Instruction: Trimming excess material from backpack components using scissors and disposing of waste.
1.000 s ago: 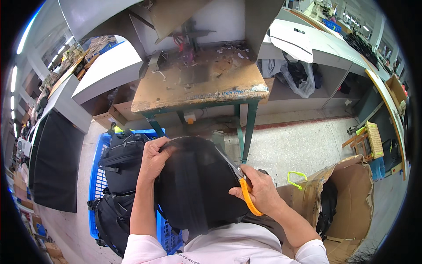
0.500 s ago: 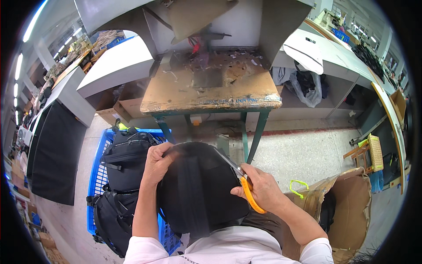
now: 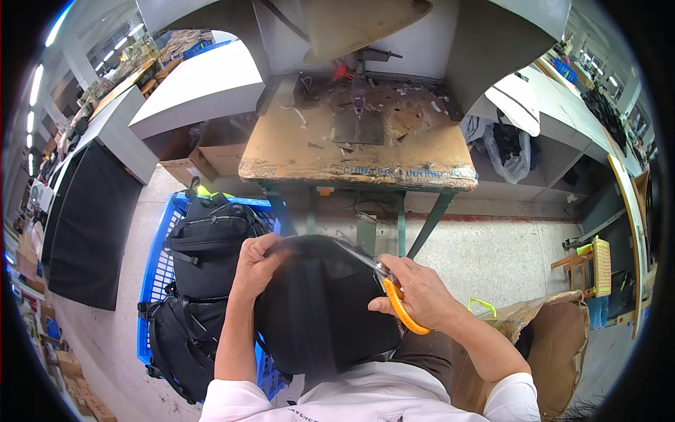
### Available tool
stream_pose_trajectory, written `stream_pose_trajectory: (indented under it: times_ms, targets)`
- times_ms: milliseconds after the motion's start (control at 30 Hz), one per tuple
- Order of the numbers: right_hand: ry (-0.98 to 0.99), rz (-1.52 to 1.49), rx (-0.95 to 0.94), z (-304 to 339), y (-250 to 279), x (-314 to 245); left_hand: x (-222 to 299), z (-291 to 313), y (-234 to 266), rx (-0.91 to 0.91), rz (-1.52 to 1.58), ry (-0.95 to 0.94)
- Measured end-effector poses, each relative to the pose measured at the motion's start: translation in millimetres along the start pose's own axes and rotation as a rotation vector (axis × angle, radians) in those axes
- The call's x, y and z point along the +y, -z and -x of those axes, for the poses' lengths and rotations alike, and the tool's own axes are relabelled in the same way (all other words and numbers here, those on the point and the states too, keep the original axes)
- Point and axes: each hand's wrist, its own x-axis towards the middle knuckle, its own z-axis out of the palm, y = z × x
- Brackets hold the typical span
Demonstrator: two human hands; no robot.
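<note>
A black backpack (image 3: 316, 309) rests on my lap, against the white shirt. My left hand (image 3: 256, 264) pinches its upper left edge, fingers closed on the fabric. In my right hand (image 3: 415, 292) is a pair of scissors (image 3: 399, 304) with orange handles. The metal blades point up and left along the bag's top right edge, and their tips are close to it. Whether they touch the fabric I cannot tell.
On my left stands a blue plastic crate (image 3: 158, 260) with more black backpacks (image 3: 204, 260). A worn wooden table (image 3: 295, 148) on green legs is ahead. An open cardboard box (image 3: 555, 344) sits at my right, a small wooden stool (image 3: 594, 271) beyond it.
The view has shifted slightly, so the table appears lower and further right. Both hands keep their hold, and the scissors stay along the bag's top right edge.
</note>
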Motion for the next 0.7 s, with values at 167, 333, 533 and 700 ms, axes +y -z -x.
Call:
stream_pose_trajectory:
  times_ms: [167, 333, 533, 700]
  targets:
    - [-0.167, -0.146, -0.253, -14.4, 4.9, 4.7, -12.4, -4.8, 7.9, 0.015, -0.012, 0.005]
    - [-0.169, -0.384, -0.134, -12.6, -5.7, 13.8, -4.6, -13.3, 16.9, 0.008, -0.042, 0.01]
    - [-0.377, -1.11, 0.147, -10.8, -37.5, 8.0, 26.5, -51.9, 36.5, -0.005, -0.238, -0.062]
    - [-0.33, -0.932, 0.476, -69.9, -34.0, -9.2, 54.8, -128.5, 64.8, -0.02, -0.507, -0.274]
